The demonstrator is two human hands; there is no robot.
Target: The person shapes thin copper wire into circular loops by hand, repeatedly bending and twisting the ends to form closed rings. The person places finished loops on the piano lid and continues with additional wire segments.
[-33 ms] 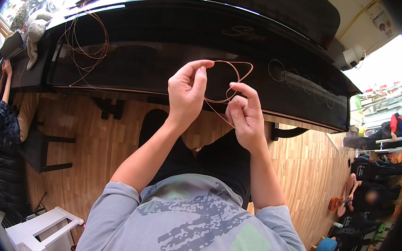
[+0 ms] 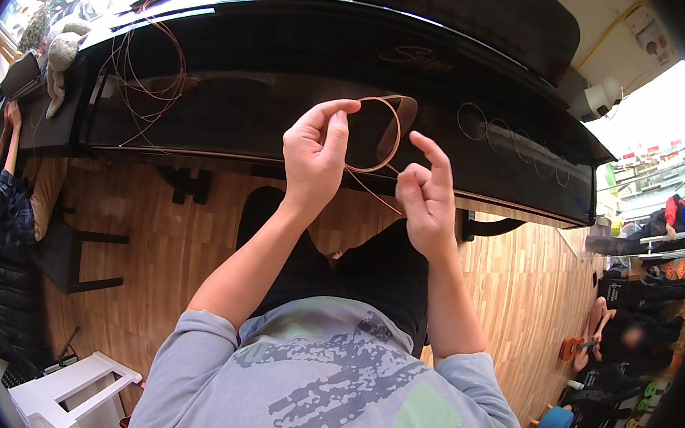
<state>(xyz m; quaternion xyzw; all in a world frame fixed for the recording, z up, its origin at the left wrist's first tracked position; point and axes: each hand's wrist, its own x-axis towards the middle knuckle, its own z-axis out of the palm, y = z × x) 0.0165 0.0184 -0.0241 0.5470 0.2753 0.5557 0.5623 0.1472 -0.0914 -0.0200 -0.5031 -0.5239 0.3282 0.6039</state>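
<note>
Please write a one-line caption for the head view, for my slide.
Two bare hands, left hand and right hand, bend a copper-coloured wire loop before a black piano.

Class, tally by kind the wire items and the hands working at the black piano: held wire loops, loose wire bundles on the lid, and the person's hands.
Copper-coloured wire loop held in the hands: 1
Loose bundle of thin copper wire on the black piano lid: 1
Bare hands, left hand and right hand: 2
Total: 4
</note>
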